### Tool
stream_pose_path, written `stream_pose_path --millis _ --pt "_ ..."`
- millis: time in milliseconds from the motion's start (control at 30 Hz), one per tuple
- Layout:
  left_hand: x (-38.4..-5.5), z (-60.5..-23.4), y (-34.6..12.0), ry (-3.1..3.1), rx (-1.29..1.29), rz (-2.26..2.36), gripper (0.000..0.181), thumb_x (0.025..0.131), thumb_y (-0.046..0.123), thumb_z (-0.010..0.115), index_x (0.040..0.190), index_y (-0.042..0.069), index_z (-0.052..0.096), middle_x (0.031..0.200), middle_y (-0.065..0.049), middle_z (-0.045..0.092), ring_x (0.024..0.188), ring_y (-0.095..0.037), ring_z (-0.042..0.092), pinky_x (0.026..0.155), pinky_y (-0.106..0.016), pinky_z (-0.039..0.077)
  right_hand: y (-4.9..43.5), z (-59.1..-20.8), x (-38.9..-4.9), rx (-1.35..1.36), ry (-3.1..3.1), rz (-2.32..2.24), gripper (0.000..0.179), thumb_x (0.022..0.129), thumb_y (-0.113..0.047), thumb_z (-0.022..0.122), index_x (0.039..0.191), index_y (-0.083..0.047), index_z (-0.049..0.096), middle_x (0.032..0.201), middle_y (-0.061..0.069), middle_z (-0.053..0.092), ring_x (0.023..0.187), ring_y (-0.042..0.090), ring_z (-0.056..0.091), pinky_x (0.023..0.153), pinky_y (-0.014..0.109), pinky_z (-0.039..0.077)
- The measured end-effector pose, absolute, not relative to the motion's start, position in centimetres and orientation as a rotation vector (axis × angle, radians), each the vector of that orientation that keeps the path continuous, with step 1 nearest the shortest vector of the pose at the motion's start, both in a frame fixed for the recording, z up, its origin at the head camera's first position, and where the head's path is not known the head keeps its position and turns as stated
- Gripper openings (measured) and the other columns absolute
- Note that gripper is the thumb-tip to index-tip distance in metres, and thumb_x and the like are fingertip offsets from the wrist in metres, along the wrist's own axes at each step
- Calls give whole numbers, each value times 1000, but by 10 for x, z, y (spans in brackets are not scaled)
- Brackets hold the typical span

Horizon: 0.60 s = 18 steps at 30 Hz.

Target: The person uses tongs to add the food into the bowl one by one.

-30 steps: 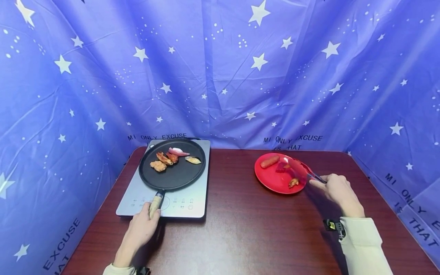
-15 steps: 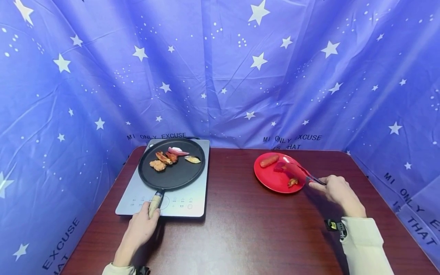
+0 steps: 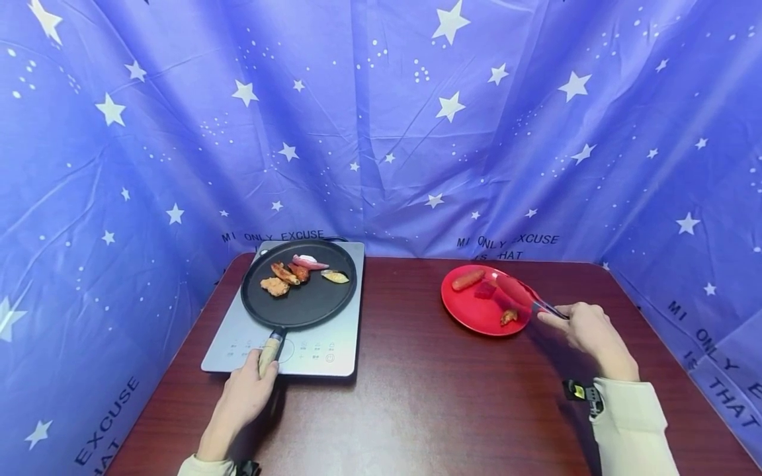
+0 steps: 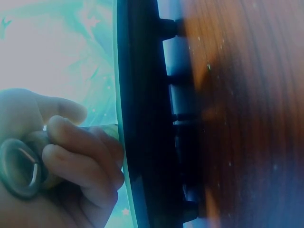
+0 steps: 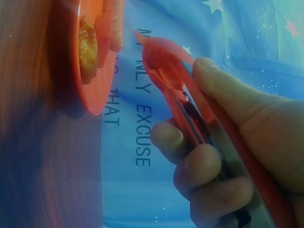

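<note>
My left hand grips the wooden handle of a flat black pan; in the left wrist view its fingers curl round the handle. On the pan lie several pieces of food, among them a breaded piece, browned wings and a shell-shaped piece. My right hand holds red-tipped metal tongs, whose heads hang over the right side of a red plate. A sausage, a dark red piece and a small browned piece lie on the plate.
Beneath the pan is a silver induction cooker at the table's left side. The brown wooden table stretches between cooker and plate. A blue star-printed curtain hangs behind the table and along both sides.
The tong heads dipped toward the dark red piece, then drew back up and to the right, leaving that piece in fuller view on the plate. The left hand stays on the pan handle.
</note>
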State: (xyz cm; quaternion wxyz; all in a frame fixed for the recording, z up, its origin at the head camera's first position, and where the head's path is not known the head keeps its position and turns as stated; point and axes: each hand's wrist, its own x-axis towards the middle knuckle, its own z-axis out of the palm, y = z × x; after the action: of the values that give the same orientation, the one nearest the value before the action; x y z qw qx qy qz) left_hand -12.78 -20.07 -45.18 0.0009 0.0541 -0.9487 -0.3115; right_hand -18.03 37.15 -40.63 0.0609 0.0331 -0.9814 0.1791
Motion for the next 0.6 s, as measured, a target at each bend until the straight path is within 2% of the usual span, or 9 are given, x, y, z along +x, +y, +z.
stream_pose_path --millis 200,400,600 --pt "-129 -453 -201 -2982 180 -983 30 95 28 48 110 2 45 64 -7 44 56 -22 47 50 -35 36 368 -414 -182 114 -2862 551 43 89 -43 63 103 -4 71 67 11 62 70 41 59 65 57 43" --pt "-128 -451 -201 -2988 163 -987 31 96 30 48 109 1 44 65 -7 44 57 -22 47 51 -36 37 364 -421 -183 94 -2814 548 43 88 -42 63 108 -4 70 51 -3 47 62 31 54 62 50 42" --pt "-128 -450 -201 -2993 161 -986 34 96 31 48 112 0 44 66 -7 45 59 -23 48 52 -38 38 358 -421 -184 115 -2776 553 45 87 -41 65 111 -3 69 46 -6 41 57 27 49 58 45 40"
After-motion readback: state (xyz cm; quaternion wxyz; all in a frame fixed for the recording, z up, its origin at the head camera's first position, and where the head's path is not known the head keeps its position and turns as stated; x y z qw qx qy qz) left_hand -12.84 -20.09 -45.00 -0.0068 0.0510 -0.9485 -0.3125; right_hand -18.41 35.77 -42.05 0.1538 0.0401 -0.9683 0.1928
